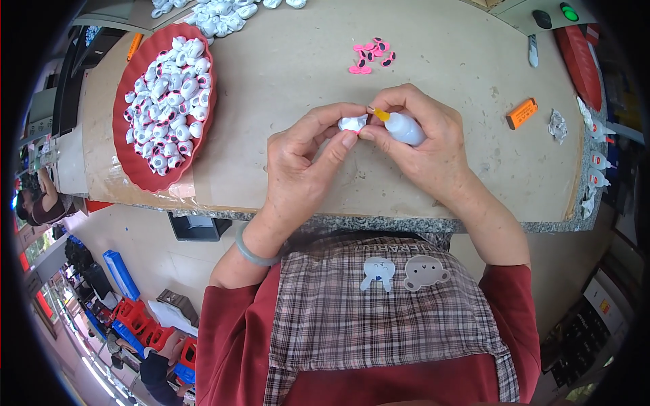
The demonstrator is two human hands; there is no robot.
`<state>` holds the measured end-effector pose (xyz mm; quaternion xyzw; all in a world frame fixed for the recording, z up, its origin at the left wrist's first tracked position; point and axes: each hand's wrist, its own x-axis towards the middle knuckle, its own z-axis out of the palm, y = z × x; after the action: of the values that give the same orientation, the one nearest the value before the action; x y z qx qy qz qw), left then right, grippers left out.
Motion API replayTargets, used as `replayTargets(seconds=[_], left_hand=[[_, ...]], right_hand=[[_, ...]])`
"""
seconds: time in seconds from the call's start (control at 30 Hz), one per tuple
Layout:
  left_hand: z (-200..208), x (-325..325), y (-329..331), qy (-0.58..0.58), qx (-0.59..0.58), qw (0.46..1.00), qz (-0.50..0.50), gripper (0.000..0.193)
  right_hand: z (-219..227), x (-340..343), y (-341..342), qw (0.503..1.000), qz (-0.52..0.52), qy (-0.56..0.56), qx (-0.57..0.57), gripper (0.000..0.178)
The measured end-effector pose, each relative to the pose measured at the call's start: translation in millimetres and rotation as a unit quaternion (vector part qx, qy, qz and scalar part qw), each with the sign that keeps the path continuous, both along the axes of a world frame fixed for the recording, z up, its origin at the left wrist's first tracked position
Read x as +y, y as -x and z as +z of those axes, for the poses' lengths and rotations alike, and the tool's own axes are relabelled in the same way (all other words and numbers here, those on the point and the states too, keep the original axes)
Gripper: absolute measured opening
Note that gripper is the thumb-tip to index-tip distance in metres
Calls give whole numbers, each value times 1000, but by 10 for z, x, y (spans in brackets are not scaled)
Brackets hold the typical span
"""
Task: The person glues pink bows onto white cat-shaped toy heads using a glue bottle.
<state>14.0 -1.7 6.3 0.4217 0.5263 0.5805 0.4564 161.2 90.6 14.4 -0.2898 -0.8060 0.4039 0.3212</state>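
Between the thumb and fingers of my left hand is a small white stuffed piece with a bit of pink at its lower edge. My right hand grips a white glue bottle with a yellow tip, its nozzle angled toward the white piece. The right thumb and fingertips meet close beside that piece. Beyond my hands lies a loose group of pink pieces with black ovals. A scalloped red tray at the left is heaped with similar white pieces bearing pink and black patches.
More white pieces are piled at the far left. On the right lie an orange box, crumpled foil and a cutter knife. Several small bottles line the right edge. Other people are at the lower left.
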Motion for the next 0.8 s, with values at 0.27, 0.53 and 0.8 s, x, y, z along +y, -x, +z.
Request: replayTargets(seconds=[0.27, 0.53, 0.8], left_hand=[[-69, 8, -53, -8, -13, 1000, 25, 23], [-95, 20, -19, 29, -88, 995, 22, 25], [-103, 47, 35, 19, -280, 960, -13, 28]], right_hand=[[-87, 6, 25, 1000, -14, -1, 7, 26], [-137, 53, 39, 997, -18, 70, 11, 27], [-58, 112, -41, 939, 27, 334, 83, 23]])
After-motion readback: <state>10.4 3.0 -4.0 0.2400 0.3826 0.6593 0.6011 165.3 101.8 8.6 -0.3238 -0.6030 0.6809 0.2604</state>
